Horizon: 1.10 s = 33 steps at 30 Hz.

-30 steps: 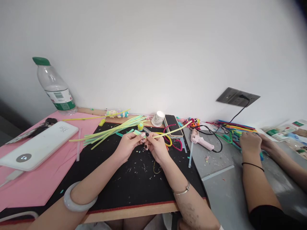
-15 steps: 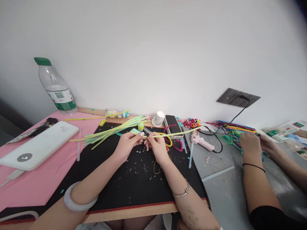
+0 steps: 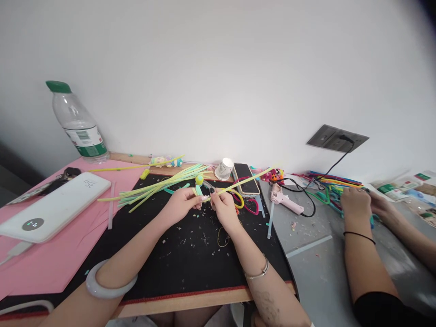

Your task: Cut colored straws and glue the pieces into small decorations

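Between my hands runs a yellow pipe cleaner [image 3: 252,178], its long free end slanting up to the right. My right hand [image 3: 223,204] pinches it near its lower end. My left hand [image 3: 184,203] is closed at that same end, with a short mint-green pipe cleaner piece [image 3: 198,190] at its fingertips. Just behind the fingers sits a small yellow-green ball [image 3: 199,180]. A loose bundle of yellow and mint pipe cleaners [image 3: 160,187] lies behind my left hand. Yellow and magenta loops [image 3: 251,206] rest beyond my right hand.
A black mat [image 3: 190,259] strewn with scraps lies under my hands. Around it are a paper cup [image 3: 225,169], a phone [image 3: 245,178], a pink glue gun [image 3: 286,200], a white power bank [image 3: 57,206] and a plastic bottle [image 3: 80,125]. A co-worker's hands [image 3: 357,204] work at the right.
The yellow pipe cleaner's free end has swung upward from nearly level to a steeper slant. My fingers have shifted slightly, and the mint-green piece now stands more upright at my left fingertips.
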Motion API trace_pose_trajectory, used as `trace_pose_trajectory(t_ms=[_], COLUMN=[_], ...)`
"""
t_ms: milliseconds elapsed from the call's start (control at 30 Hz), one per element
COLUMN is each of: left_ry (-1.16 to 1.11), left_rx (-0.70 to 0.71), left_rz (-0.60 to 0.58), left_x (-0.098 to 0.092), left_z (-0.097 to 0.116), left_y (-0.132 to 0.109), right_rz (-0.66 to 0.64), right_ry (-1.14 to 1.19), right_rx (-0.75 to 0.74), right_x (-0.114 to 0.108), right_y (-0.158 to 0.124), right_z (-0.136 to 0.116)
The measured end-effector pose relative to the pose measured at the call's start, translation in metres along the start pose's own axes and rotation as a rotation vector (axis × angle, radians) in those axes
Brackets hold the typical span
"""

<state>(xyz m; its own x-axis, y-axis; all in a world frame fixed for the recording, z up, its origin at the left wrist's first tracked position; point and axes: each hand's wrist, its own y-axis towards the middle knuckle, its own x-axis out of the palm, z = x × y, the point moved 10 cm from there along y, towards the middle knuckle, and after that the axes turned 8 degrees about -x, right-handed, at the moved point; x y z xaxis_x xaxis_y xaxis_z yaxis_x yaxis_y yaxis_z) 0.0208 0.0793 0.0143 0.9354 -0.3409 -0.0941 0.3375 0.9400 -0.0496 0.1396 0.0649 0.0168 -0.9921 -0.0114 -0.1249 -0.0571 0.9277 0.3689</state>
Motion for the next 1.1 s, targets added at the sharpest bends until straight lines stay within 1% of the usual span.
trace_pose_trajectory(t_ms=[100, 167, 200, 267, 333, 400, 500, 667, 733, 967, 1100], left_ry=[-0.003, -0.016, -0.028, -0.085, -0.182, -0.286, -0.4, -0.512, -0.53, -0.508, -0.534], left_rx=[-0.02, -0.036, -0.05, -0.097, -0.168, -0.222, -0.239, -0.245, -0.25, -0.262, -0.273], left_rz=[-0.153, -0.186, -0.174, -0.105, -0.025, 0.016, 0.022, 0.009, 0.0, 0.025, 0.013], left_x=[0.013, 0.017, 0.016, 0.01, 0.004, 0.002, 0.003, 0.006, 0.008, 0.006, 0.008], left_z=[0.0, -0.002, -0.004, -0.009, -0.017, -0.024, -0.028, -0.031, -0.032, -0.035, -0.037], left_y=[-0.002, -0.002, -0.001, 0.001, 0.001, 0.0, -0.002, -0.003, -0.003, -0.003, -0.003], right_rz=[-0.034, -0.057, -0.063, -0.062, -0.066, -0.081, -0.099, -0.083, -0.076, -0.059, -0.051], right_ry=[-0.004, 0.009, 0.009, -0.003, -0.022, -0.038, -0.052, -0.038, -0.033, -0.009, 0.004], right_rx=[0.005, 0.014, 0.012, -0.005, -0.031, -0.045, -0.04, -0.025, -0.025, -0.011, -0.002], right_x=[0.0, 0.001, 0.002, 0.001, 0.002, 0.005, 0.009, 0.009, 0.008, 0.007, 0.007], right_y=[0.0, 0.0, 0.001, 0.001, 0.002, 0.002, 0.001, 0.001, 0.001, 0.001, 0.001], right_z=[0.002, 0.003, 0.003, -0.001, -0.005, -0.008, -0.009, -0.009, -0.009, -0.007, -0.006])
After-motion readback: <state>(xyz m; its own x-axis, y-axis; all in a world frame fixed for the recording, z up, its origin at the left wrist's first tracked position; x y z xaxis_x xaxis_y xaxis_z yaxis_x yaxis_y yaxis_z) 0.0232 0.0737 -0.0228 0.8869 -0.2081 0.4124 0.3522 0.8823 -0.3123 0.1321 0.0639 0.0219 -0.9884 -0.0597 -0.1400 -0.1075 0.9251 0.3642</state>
